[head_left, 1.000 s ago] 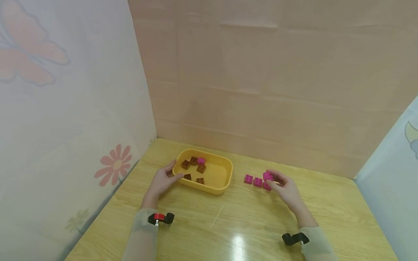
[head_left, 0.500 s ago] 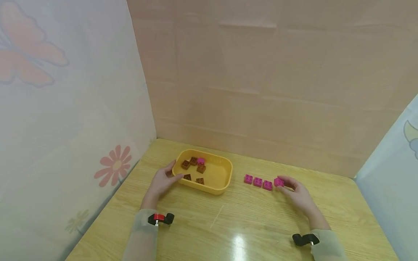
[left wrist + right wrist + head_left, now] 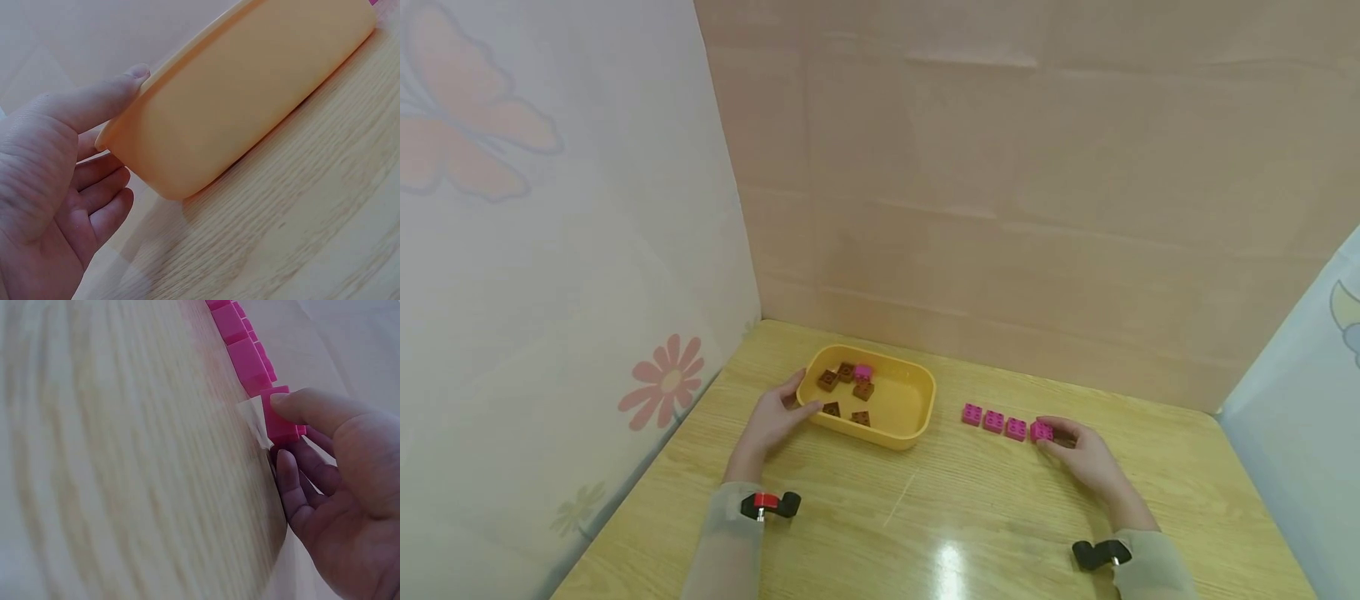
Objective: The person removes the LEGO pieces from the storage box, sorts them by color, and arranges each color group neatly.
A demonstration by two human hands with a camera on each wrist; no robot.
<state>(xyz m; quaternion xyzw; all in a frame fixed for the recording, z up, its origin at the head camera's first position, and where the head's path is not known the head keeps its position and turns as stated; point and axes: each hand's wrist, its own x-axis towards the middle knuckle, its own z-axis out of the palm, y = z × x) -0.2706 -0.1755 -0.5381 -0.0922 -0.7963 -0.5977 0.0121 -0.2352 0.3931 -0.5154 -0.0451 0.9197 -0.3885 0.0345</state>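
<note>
My right hand [image 3: 1086,454] pinches a pink toy building brick [image 3: 1042,431] at the right end of a row of pink bricks [image 3: 994,421] on the table. In the right wrist view, the thumb lies on the near side of that brick [image 3: 279,419], close beside its neighbour [image 3: 251,367]. At the left, my left hand [image 3: 772,423] grips the corner of a yellow plastic tray [image 3: 917,433]. Its thumb lies on the rim in the left wrist view, the other fingers behind and below the tray wall [image 3: 206,125]. Several brown bricks [image 3: 863,391] and one pink brick [image 3: 862,372] lie inside.
The wood-grain table [image 3: 970,500] meets a peach cloth backdrop [image 3: 1000,208] at the back. Pale printed cloth walls [image 3: 587,208] stand at left and right. Each wrist wears a black camera mount [image 3: 1101,553].
My right hand has carried the pink brick rightward from above the third brick, then lowered it to the row's right end. The left hand keeps its grip on the tray.
</note>
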